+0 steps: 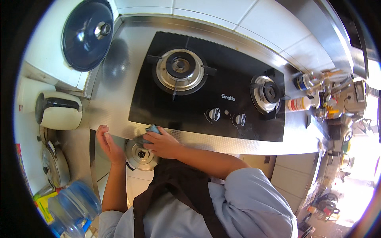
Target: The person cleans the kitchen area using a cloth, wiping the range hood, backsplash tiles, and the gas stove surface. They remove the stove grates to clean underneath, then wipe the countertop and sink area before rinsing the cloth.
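My right hand (162,144) is closed over a crumpled blue-grey cloth (152,129), pressing it at the front edge of the stainless steel counter (202,136). The black glass gas hob (190,110) lies just beyond that hand, with two burners and two knobs. Raised at the counter's front left corner, my left hand (110,145) holds nothing, its palm turned inward and its fingers loosely spread. Below the counter, between my arms, is a lidded metal pot (141,160), partly covered by the cloth and my right hand.
A dark pan lid (86,38) leans on the left wall. A cream kettle (62,114), a glass-lidded pot (53,166) and a large blue plastic water bottle (76,202) stand at the left. A pump bottle (299,104) is beside the right burner (269,93), near several bottles and utensils.
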`<state>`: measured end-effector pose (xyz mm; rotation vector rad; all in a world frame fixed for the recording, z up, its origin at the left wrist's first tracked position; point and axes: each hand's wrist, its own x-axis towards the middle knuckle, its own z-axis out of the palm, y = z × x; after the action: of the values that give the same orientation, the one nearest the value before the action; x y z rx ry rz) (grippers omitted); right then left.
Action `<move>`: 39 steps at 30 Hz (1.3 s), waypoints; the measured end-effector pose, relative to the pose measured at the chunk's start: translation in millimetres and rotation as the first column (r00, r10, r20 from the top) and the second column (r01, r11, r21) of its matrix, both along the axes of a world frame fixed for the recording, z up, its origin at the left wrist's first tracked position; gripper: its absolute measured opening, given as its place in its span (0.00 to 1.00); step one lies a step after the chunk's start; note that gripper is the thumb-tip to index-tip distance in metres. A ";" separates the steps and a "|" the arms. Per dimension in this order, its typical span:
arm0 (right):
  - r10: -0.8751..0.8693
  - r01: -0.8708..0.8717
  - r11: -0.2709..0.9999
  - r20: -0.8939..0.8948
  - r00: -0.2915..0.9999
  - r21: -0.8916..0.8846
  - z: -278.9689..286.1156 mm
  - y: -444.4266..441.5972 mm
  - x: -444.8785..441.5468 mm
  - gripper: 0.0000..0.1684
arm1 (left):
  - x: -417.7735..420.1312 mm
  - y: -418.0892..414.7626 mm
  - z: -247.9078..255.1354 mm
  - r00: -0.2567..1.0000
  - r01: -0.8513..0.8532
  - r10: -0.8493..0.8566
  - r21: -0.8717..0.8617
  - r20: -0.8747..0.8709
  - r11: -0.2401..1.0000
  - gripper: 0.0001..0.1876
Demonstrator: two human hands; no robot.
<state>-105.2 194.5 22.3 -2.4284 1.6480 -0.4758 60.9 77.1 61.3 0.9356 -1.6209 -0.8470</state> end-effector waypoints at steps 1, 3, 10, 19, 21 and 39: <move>-0.022 0.022 1.000 -0.001 1.000 0.021 3.1 13.7 -9.7 0.16 | -5.0 1.5 0.6 1.000 0.007 -0.007 0.004 0.018 1.000 0.09; -0.066 0.066 0.996 -0.005 0.998 0.067 4.6 41.5 -26.5 0.17 | -15.9 4.0 0.3 0.998 0.020 -0.021 0.015 0.052 1.000 0.08; -0.370 0.369 0.929 0.037 0.928 0.027 -0.3 148.2 -81.3 0.17 | -47.3 8.5 -22.8 0.961 0.167 -0.132 -0.130 0.245 0.977 0.07; -0.911 0.927 0.373 0.202 0.359 0.039 3.6 260.9 -161.3 0.12 | -53.9 1.9 -70.5 0.813 0.186 0.032 -0.311 0.582 0.932 0.07; -0.805 0.846 0.525 0.266 0.530 -0.098 32.6 213.7 -141.7 0.13 | -58.9 4.5 -70.1 0.794 0.182 0.056 -0.324 0.605 0.929 0.08; -0.703 0.695 0.664 -0.087 0.706 0.277 31.2 20.7 -254.6 0.11 | -65.6 13.5 -56.5 0.708 0.192 0.111 -0.342 0.697 0.920 0.09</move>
<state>-359.8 215.2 53.4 -1.4895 2.4174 -0.3120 -4.7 90.5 4.7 0.9876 -2.3760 -0.1258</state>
